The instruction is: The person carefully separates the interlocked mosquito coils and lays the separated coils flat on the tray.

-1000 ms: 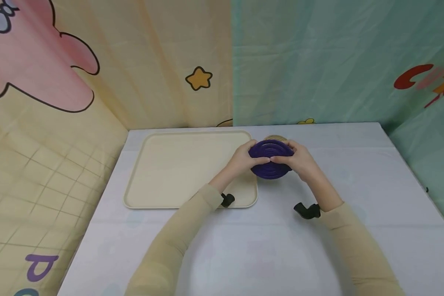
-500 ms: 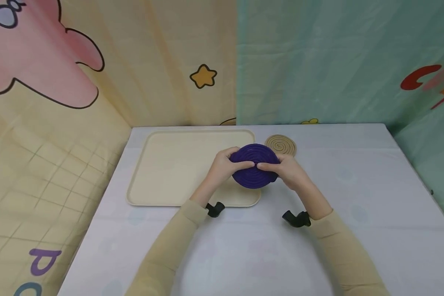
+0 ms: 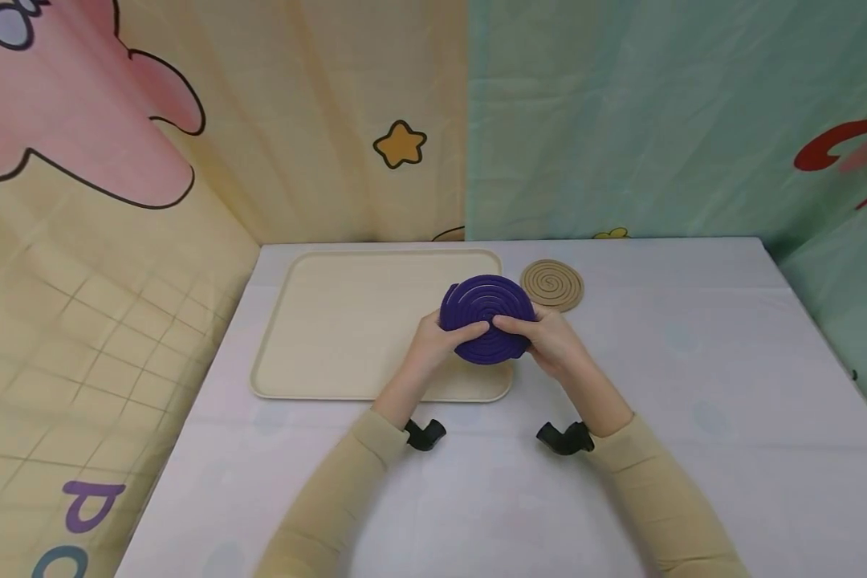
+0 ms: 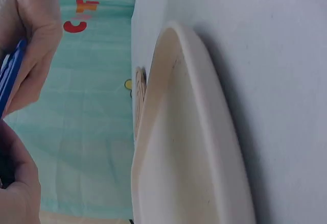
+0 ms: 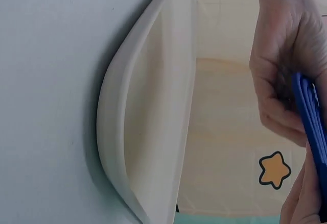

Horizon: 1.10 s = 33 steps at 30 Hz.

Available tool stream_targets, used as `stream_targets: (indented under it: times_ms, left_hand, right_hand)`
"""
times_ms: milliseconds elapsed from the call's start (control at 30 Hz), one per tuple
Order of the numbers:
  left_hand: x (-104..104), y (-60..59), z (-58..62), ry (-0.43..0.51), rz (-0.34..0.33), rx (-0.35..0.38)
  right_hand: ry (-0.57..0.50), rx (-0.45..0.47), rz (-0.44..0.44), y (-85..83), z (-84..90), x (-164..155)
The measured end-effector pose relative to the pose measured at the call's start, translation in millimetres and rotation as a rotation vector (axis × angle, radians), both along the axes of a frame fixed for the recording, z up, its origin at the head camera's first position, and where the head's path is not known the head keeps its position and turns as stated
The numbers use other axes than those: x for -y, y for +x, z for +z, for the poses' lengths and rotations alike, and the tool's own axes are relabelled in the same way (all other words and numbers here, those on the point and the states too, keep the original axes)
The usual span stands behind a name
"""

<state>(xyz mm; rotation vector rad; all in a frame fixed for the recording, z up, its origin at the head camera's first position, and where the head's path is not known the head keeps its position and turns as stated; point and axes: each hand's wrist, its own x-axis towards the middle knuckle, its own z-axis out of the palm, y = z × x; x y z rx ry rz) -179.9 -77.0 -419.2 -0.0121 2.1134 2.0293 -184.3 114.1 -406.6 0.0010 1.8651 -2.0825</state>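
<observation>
Both hands hold up a flat purple round coil, ringed like a spiral, over the right end of a cream tray. My left hand grips its left side and my right hand its right side. Their thumbs lie across its face, tips almost meeting near the centre, while the other fingers are mostly hidden behind. In the right wrist view the coil shows edge-on as thin blue layers, tilted upright. On the table behind my right hand lies a beige spiral disc.
The tray's raised rim runs below my hands, on a white-covered table. Printed curtains stand behind the table and at its sides. Black wrist mounts stick inward from both wrists.
Both hands have brought the purple coil left and nearer, from beside the tray to over its right end. It has turned slightly in the fingers. The beige disc behind has come into full view.
</observation>
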Motion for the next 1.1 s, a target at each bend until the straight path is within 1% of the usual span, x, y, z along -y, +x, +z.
stream_targets:
  times_ms: [100, 200, 300, 400, 467, 533, 600, 667, 767, 833, 900, 967, 1100]
  left_hand:
    - [-7.2, 6.2, -4.1, 0.059, 0.085, 0.022]
    - [-10.9, 10.6, -6.7, 0.099, 0.154, -0.005]
    - [-10.5, 11.7, -7.0, 0.114, 0.211, -0.053]
    - [-7.8, 11.0, -6.6, 0.113, 0.25, -0.09]
    - [-5.5, 10.5, -6.8, 0.105, 0.249, -0.1]
    - [-3.1, 10.9, -7.0, 0.053, 0.227, -0.115]
    - [-1.2, 11.9, -6.3, -0.021, 0.184, -0.136]
    - [0.4, 12.9, -4.8, -0.104, 0.137, -0.169]
    - [2.2, 14.1, -1.2, -0.181, 0.073, -0.198]
    - [3.1, 14.0, 0.3, -0.208, 0.049, -0.204]
    - [3.4, 13.5, 1.0, -0.228, 0.038, -0.198]
    - [3.4, 12.7, 0.8, -0.246, 0.037, -0.191]
    - [3.1, 11.5, -1.0, -0.243, 0.043, -0.167]
  right_hand:
    - [-0.049, 0.019, -0.04, 2.4, -2.1, 7.0]
    - [-0.046, 0.019, -0.075, 4.4, -4.6, 12.1]
    - [0.044, -0.012, -0.07, 5.5, -6.8, 13.6]
    - [0.163, -0.074, -0.068, 6.3, -7.7, 12.2]
    - [0.229, -0.124, -0.091, 6.4, -7.0, 9.9]
    - [0.265, -0.185, -0.135, 5.6, -6.1, 6.6]
    - [0.271, -0.248, -0.178, 4.0, -4.2, 3.0]
    - [0.258, -0.304, -0.201, 2.0, -1.7, -0.6]
    - [0.256, -0.344, -0.191, 0.6, 1.7, -4.9]
    - [0.279, -0.357, -0.177, 0.9, 2.9, -6.5]
    - [0.312, -0.375, -0.174, 1.8, 2.8, -6.9]
    - [0.346, -0.4, -0.187, 2.9, 2.1, -6.2]
    - [0.401, -0.436, -0.222, 5.1, 0.9, -3.2]
